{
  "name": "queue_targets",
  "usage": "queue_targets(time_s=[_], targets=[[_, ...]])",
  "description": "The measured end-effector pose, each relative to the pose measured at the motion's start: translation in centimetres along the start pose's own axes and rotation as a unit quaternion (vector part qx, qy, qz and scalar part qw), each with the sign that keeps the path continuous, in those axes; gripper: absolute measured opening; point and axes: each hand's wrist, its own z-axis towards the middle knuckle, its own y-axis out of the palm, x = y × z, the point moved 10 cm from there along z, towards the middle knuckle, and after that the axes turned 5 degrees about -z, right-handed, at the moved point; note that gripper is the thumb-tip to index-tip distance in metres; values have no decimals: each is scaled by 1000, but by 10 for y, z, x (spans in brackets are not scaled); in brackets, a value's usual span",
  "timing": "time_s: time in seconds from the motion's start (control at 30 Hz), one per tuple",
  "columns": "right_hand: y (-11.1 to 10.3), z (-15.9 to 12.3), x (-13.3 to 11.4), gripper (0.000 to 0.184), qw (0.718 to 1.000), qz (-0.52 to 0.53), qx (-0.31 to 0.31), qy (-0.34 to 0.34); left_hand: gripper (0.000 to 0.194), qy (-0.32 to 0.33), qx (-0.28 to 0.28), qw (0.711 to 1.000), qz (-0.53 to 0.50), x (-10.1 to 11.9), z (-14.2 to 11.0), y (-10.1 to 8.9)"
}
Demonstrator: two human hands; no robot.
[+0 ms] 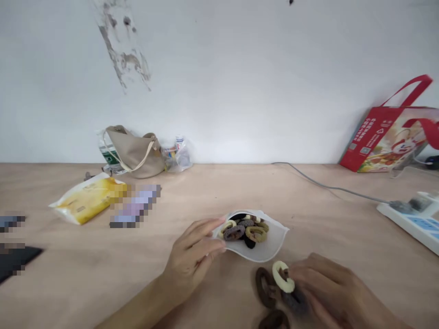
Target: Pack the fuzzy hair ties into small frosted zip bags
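Note:
A white pouch [276, 242] lies with its mouth spread, and several hair ties [235, 234] in grey, black, olive and cream show inside it. My left hand [187, 258] grips the pouch's left edge between thumb and fingers. In front of the pouch, my right hand [325, 283] pinches a cream hair tie [288, 287] just above the table. Beside and under it are a dark brown hair tie [261, 288] and a blurred dark grey one [293, 301], partly covered by my fingers. Another brown hair tie [274, 318] is cut off at the bottom edge.
On the table [212, 192], a yellow packet [92, 198] and a phone [137, 208] lie at left. Against the wall stand a beige bag [137, 148] and a clear plastic bag [183, 157]. At right are a red shopping bag [366, 132] and a power strip [414, 226] with its grey cable [318, 184].

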Motion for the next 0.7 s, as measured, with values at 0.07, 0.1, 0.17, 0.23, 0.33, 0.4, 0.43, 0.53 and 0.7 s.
queue_targets(time_s=[0.07, 0.1, 0.17, 0.23, 0.33, 0.4, 0.43, 0.53, 0.7], targets=[[1, -2, -3, 31, 999, -28, -3, -17, 24, 12, 8, 1000, 7, 4, 1, -2], [3, -1, -4, 36, 999, -42, 0, -26, 25, 23, 7, 1000, 14, 7, 2, -3], [6, 3, -6, 42, 998, -55, 2, -36, 25, 62, -8, 998, 31, 14, 1, -1], [11, 5, -7, 39, 998, -51, -12, -43, 22, 105, -32, 993, 49, 21, -1, 2], [5, 2, -11, 28, 996, -68, 6, -63, 18, 134, -56, 987, 65, 26, -3, 5], [-9, 0, -14, 22, 990, -108, 55, -78, 18, 131, -62, 987, 72, 25, -2, 6], [-16, 0, -16, 19, 984, -130, 83, -85, 18, 128, -64, 987, 74, 25, -2, 7], [-28, 15, -18, 17, 979, -142, 128, -77, 15, 129, -60, 987, 74, 28, 1, 7], [-20, 46, -20, 27, 991, -66, 111, -35, 17, 110, -66, 989, 71, 25, 1, 9]])
